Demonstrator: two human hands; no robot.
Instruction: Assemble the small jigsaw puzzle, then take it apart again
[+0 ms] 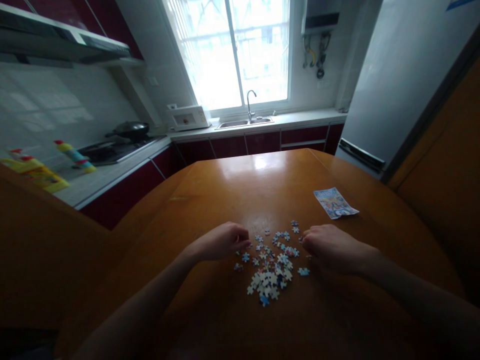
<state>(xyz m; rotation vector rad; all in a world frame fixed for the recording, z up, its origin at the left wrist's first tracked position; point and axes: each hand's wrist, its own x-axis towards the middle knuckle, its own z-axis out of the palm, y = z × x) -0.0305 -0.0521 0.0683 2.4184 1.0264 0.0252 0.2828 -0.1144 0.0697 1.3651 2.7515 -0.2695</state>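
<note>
Loose jigsaw puzzle pieces (pixel 269 282) lie in a spread heap on the wooden table (pixel 240 192). Some show pale backs, others blue and coloured printed faces. At the heap's left edge is my left hand (pixel 224 241), fingers curled and closed, with a small pinkish puzzle piece (pixel 249 245) at the fingertips. My right hand (pixel 327 246) is on the opposite side, its fingers bent together at a puzzle piece (pixel 301 240) that is partly hidden. A blue piece (pixel 303 271) lies apart, just below that hand.
A creased printed picture sheet (pixel 334 202) lies beyond my right hand. Past the table are a counter with a sink (pixel 245 123), a microwave (pixel 187 119) and a stove with a pan (pixel 131 129). Bottles (pixel 75 157) stand at left, a fridge (pixel 393 80) at right.
</note>
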